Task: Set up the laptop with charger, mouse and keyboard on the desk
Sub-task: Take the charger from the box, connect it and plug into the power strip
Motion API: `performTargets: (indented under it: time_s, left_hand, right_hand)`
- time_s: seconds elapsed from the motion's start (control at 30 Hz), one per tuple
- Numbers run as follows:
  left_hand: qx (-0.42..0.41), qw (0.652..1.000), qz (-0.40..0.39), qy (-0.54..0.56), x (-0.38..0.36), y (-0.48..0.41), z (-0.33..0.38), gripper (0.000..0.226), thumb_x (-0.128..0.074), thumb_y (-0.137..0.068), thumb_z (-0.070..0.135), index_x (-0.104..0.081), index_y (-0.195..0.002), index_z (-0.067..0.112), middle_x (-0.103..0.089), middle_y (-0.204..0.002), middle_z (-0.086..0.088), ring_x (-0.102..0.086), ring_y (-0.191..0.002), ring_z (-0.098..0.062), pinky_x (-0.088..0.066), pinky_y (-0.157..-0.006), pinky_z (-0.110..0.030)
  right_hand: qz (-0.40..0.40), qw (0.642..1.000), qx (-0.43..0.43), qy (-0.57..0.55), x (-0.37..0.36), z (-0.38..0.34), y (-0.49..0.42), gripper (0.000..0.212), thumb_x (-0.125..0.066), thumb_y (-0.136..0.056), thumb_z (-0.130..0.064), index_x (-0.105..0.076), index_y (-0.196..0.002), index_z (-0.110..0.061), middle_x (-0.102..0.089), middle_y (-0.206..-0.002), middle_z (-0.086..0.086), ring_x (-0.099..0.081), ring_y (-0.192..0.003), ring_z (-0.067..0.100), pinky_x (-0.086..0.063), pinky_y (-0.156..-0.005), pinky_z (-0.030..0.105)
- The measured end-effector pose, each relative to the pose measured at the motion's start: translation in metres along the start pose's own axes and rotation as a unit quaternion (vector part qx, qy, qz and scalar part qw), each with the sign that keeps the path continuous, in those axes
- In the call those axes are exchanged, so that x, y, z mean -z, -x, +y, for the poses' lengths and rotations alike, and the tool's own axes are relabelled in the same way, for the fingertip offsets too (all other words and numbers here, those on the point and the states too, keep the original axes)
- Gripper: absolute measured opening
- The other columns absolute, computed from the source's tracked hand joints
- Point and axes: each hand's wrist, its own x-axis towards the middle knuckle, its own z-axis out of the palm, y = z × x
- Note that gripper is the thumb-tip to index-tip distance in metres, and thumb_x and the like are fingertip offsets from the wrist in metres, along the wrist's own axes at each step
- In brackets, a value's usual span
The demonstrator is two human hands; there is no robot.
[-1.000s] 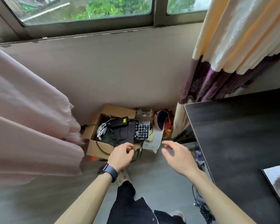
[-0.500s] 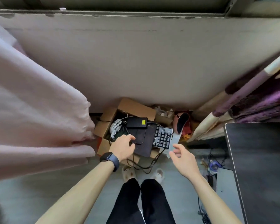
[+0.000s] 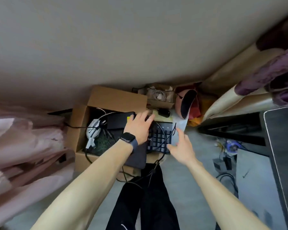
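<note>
An open cardboard box (image 3: 81,130) stands on the floor against the wall. In it lie a dark closed laptop (image 3: 136,159), a black charger brick (image 3: 118,120) with a yellow label, a white mouse (image 3: 93,130) and tangled black cables (image 3: 163,140). A black keyboard (image 3: 160,140) rests across the laptop's right side. My left hand (image 3: 139,127), a watch on its wrist, lies flat over the laptop and charger with fingers spread. My right hand (image 3: 183,146) is open at the keyboard's right edge, touching or nearly touching it. The dark desk (image 3: 283,146) is at the right.
A smaller box (image 3: 160,97) with a coiled white cable sits behind. Pink and red items (image 3: 188,103) lie beside it. Pink fabric (image 3: 23,146) hangs left, a cream and purple curtain (image 3: 249,80) right. Cables and small things (image 3: 229,146) lie under the desk. My legs (image 3: 148,196) stand below.
The view has tipped down and closer to the box. My left hand has slid forward over the laptop toward the charger. My right hand has reached in to the keyboard's right edge.
</note>
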Motion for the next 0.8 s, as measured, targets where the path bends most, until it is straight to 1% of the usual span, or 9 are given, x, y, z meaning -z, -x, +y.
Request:
performTargets:
  time_s: [0.07,0.13,0.27,0.37,0.43,0.5,0.57,0.7,0.8]
  left_hand:
    - [-0.016,0.999,-0.019,-0.047,-0.012,-0.027,0.000,0.059,-0.052,-0.096,0.032,-0.030,-0.149,0.020,-0.022,-0.158,-0.009,-0.026,-0.140,-0.033,-0.024,-0.113,-0.052]
    - [-0.039,0.996,-0.016,-0.078,-0.017,-0.040,-0.002,0.046,-0.045,-0.099,0.040,-0.044,-0.138,0.015,-0.035,-0.151,-0.011,-0.035,-0.136,-0.032,-0.027,-0.111,-0.050]
    - [-0.134,0.988,0.063,-0.040,-0.007,-0.030,-0.019,0.036,-0.044,-0.100,0.042,-0.061,-0.109,0.011,-0.067,-0.099,-0.011,-0.062,-0.090,-0.035,-0.045,-0.085,-0.041]
    - [-0.142,0.985,0.090,-0.031,0.018,-0.002,-0.043,0.043,-0.028,-0.101,0.045,-0.056,-0.096,0.014,-0.063,-0.076,-0.007,-0.060,-0.071,-0.033,-0.047,-0.066,-0.038]
    - [-0.127,0.987,0.098,-0.028,0.041,0.019,-0.058,0.043,-0.024,-0.101,0.048,-0.053,-0.096,0.016,-0.062,-0.076,-0.005,-0.060,-0.072,-0.033,-0.045,-0.060,-0.036]
    - [-0.079,0.991,0.108,0.010,0.060,0.039,-0.075,0.040,-0.027,-0.100,0.050,-0.050,-0.097,0.017,-0.060,-0.080,-0.004,-0.060,-0.077,-0.032,-0.041,-0.057,-0.035]
    - [-0.031,0.988,0.138,0.066,0.077,0.059,-0.093,0.037,-0.029,-0.098,0.052,-0.045,-0.092,0.020,-0.059,-0.077,-0.003,-0.060,-0.076,-0.032,-0.043,-0.058,-0.036]
    - [0.030,0.969,0.202,0.137,0.110,0.103,-0.118,0.022,-0.041,-0.099,0.044,-0.048,-0.094,0.023,-0.060,-0.067,-0.003,-0.059,-0.067,-0.034,-0.048,-0.062,-0.040]
    - [0.068,0.944,0.255,0.200,0.135,0.137,-0.128,0.016,-0.047,-0.101,0.030,-0.058,-0.099,0.018,-0.057,-0.063,0.000,-0.058,-0.060,-0.015,-0.045,-0.064,-0.026]
  right_hand:
    - [-0.006,0.999,0.026,0.031,-0.002,0.008,-0.008,0.080,-0.066,-0.090,-0.042,-0.018,-0.154,-0.044,-0.015,-0.162,-0.005,-0.041,-0.139,0.023,-0.043,-0.108,0.046]
    - [0.013,0.994,0.063,0.092,-0.005,0.009,-0.009,0.076,-0.064,-0.088,-0.051,-0.024,-0.152,-0.047,-0.001,-0.165,-0.007,-0.024,-0.148,0.025,-0.037,-0.114,0.048]
    - [0.081,0.981,0.113,0.132,-0.007,0.006,-0.002,0.061,-0.057,-0.092,-0.056,-0.037,-0.148,-0.047,0.000,-0.167,-0.001,-0.003,-0.151,0.022,-0.019,-0.120,0.045]
    - [0.137,0.960,0.203,0.137,-0.012,-0.013,0.010,0.035,-0.052,-0.093,-0.057,-0.070,-0.115,-0.036,-0.044,-0.152,0.000,-0.026,-0.146,0.024,-0.029,-0.116,0.045]
    - [0.111,0.963,0.220,0.107,-0.017,-0.031,0.021,0.040,-0.047,-0.096,-0.057,-0.070,-0.087,-0.027,-0.069,-0.109,-0.008,-0.053,-0.120,0.021,-0.045,-0.100,0.042]
    - [0.015,0.983,0.181,0.040,-0.018,-0.049,0.037,0.037,-0.043,-0.098,-0.059,-0.059,-0.084,-0.028,-0.065,-0.082,-0.011,-0.060,-0.090,0.016,-0.051,-0.080,0.038]
    - [-0.044,0.985,0.166,0.004,-0.023,-0.061,0.051,0.033,-0.043,-0.098,-0.058,-0.048,-0.078,-0.032,-0.057,-0.069,-0.009,-0.055,-0.071,0.013,-0.045,-0.065,0.035]
    - [-0.086,0.985,0.150,-0.010,-0.036,-0.064,0.072,0.022,-0.054,-0.092,-0.055,-0.045,-0.081,-0.038,-0.055,-0.082,-0.013,-0.052,-0.077,0.012,-0.042,-0.069,0.032]
    - [-0.088,0.987,0.125,0.047,-0.042,-0.053,0.092,0.021,-0.059,-0.092,-0.048,-0.053,-0.092,-0.028,-0.062,-0.090,-0.013,-0.058,-0.085,0.013,-0.045,-0.075,0.033]
